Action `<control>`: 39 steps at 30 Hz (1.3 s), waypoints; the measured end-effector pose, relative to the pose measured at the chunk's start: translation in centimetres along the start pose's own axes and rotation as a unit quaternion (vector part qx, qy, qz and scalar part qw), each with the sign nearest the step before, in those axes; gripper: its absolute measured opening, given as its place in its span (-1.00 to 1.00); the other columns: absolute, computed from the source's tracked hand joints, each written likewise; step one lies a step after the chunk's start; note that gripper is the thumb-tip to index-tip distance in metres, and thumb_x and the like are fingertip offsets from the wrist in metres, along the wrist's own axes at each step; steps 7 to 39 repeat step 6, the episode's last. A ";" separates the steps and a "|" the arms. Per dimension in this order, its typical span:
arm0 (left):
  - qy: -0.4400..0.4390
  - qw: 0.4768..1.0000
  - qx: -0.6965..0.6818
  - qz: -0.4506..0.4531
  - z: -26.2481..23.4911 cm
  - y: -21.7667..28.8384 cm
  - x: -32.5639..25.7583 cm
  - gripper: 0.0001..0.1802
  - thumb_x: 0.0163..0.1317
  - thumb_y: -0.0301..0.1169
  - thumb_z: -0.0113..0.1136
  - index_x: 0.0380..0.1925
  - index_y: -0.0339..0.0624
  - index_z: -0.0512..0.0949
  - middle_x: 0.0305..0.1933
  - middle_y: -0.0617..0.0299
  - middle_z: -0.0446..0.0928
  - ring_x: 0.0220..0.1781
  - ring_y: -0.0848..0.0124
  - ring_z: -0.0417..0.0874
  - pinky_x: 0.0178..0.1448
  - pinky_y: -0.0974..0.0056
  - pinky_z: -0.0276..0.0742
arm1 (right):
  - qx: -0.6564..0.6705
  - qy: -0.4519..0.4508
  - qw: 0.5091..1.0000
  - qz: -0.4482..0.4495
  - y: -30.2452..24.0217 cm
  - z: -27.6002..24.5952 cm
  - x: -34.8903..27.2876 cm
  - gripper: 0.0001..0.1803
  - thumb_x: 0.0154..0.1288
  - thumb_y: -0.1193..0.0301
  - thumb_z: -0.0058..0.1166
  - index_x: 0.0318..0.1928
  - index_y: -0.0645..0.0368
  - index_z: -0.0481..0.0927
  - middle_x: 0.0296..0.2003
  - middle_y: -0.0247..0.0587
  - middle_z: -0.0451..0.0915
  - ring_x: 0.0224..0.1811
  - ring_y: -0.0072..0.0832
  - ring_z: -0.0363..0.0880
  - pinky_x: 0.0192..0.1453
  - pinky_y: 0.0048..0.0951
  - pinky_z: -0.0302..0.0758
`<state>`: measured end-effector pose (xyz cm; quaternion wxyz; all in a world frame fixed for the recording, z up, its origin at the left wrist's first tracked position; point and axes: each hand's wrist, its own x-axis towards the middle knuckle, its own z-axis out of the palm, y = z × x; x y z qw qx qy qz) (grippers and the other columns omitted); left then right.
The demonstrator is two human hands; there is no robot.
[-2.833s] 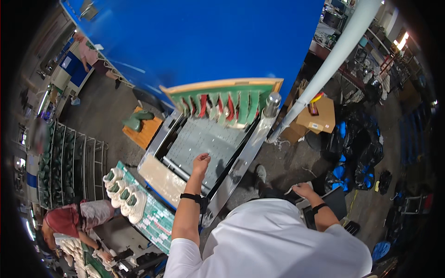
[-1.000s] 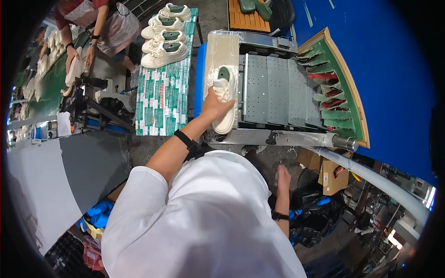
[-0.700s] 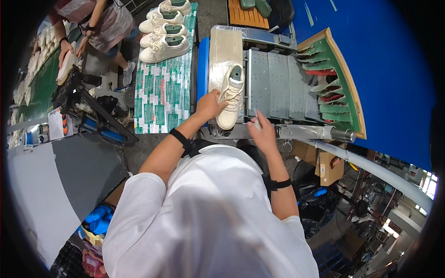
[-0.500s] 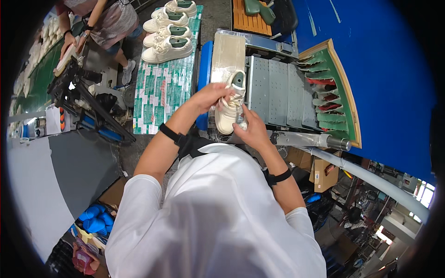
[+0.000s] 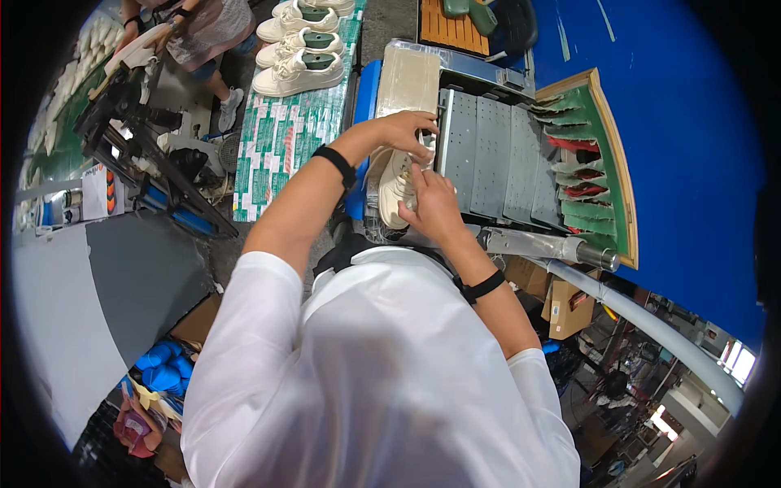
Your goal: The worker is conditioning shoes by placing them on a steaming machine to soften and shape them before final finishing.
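A worker's left hand and right hand close their fingers around a cream sneaker held at the grey conveyor's near edge, where a steady two-handed grip would likely serve best.

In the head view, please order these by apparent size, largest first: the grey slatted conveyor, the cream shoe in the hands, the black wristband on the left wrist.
1. Grey slatted conveyor
2. Cream shoe, partly hidden by both hands
3. Black wristband
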<state>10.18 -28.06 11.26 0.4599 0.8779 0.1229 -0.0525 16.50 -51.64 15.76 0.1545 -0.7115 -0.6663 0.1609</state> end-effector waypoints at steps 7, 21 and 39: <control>0.061 0.998 0.023 0.010 0.0 -0.8 -2.7 -0.19 0.03 -0.02 0.69 0.31 -0.07 0.72 0.65 -0.12 0.37 0.56 -0.01 0.53 0.59 0.07 0.47 | 0.183 -0.124 0.967 0.123 0.0 -2.4 0.7 0.00 0.18 0.13 0.47 0.57 0.24 0.38 0.17 0.20 0.66 0.26 0.01 0.65 0.46 -0.03 0.46; 0.061 0.998 0.023 0.010 0.0 -0.8 -2.7 -0.19 0.03 -0.02 0.69 0.31 -0.07 0.72 0.65 -0.12 0.37 0.56 -0.01 0.53 0.59 0.07 0.47 | 0.183 -0.124 0.967 0.123 0.0 -2.4 0.7 0.00 0.18 0.13 0.47 0.57 0.24 0.38 0.17 0.20 0.66 0.26 0.01 0.65 0.46 -0.03 0.46; 0.061 0.998 0.023 0.010 0.0 -0.8 -2.7 -0.19 0.03 -0.02 0.69 0.31 -0.07 0.72 0.65 -0.12 0.37 0.56 -0.01 0.53 0.59 0.07 0.47 | 0.183 -0.124 0.967 0.123 0.0 -2.4 0.7 0.00 0.18 0.13 0.47 0.57 0.24 0.38 0.17 0.20 0.66 0.26 0.01 0.65 0.46 -0.03 0.46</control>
